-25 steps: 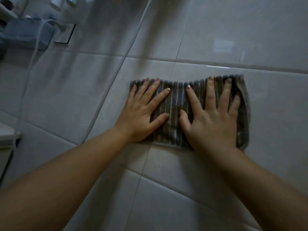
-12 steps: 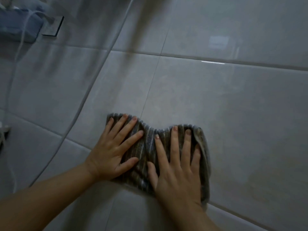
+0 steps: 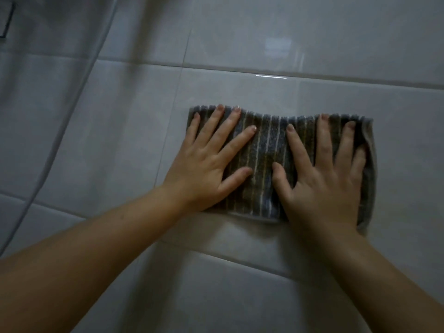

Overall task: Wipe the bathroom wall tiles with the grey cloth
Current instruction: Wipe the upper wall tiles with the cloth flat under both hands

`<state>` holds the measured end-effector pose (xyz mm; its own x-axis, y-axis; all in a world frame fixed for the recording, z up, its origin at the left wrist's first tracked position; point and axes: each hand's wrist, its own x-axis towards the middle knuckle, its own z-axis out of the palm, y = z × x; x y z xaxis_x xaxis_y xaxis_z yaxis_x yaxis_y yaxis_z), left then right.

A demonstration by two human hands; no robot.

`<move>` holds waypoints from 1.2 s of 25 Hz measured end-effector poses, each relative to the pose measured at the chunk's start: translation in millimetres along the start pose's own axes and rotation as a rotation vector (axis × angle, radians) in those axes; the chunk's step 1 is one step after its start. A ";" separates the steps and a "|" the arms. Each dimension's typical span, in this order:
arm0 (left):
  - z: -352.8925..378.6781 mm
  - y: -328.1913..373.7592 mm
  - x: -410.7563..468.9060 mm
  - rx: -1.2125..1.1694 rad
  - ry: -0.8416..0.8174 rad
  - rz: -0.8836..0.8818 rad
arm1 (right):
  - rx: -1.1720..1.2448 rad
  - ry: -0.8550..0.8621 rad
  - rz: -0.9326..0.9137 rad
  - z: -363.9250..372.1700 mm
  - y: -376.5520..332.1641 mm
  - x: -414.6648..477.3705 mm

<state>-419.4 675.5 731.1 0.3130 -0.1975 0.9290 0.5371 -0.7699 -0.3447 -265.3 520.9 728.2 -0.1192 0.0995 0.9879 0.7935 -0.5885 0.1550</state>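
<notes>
Nearest the camera, two bare forearms reach up to the wall. At their ends the left hand (image 3: 206, 164) and the right hand (image 3: 322, 179) lie flat side by side, fingers straight and spread wide. Both palms press the grey cloth (image 3: 266, 159) against the wall tiles (image 3: 125, 145); neither hand curls round it. The striped cloth is folded to a band (its right end bulges out past the right hand's little finger). It sits on one tile, between the horizontal grout line (image 3: 240, 71) above and the next joint below.

To wipe well, I judge both palms should press evenly. Strokes should overlap and cross the joints, with that loose right end kept from dragging. Farther left, a pale hose (image 3: 79, 97) curves down the wall, well apart from the cloth; a long leftward stroke would meet it. A dark-edged fitting (image 3: 8, 22) shows at the wall's upper left corner, too cut off to name.
</notes>
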 end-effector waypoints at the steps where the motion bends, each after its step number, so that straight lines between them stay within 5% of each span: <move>1: 2.9 10.2 -12.9 -0.005 0.001 0.021 | 0.004 0.002 0.021 -2.1 0.7 -15.3; 7: 9.3 29.2 -61.7 0.019 -0.008 0.081 | -0.008 -0.072 -0.188 -4.7 -19.7 -85.0; 12: 11.0 66.4 -0.1 -0.007 0.019 -0.035 | -0.034 -0.007 -0.027 -13.9 53.8 -35.6; 18: 16.0 98.3 -25.9 -0.018 0.016 0.113 | -0.024 -0.034 -0.046 -17.2 48.1 -94.1; 24: 6.1 50.2 54.0 0.026 0.027 -0.029 | 0.071 0.021 -0.126 -8.3 49.7 17.2; 30: 6.8 101.7 149.2 0.003 0.068 -0.127 | -0.030 -0.060 -0.011 -28.0 145.6 84.7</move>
<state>-312.7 571.8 833.7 0.1889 -0.1392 0.9721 0.5711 -0.7897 -0.2240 -176.6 421.2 834.7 -0.0912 0.1541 0.9838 0.7736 -0.6111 0.1674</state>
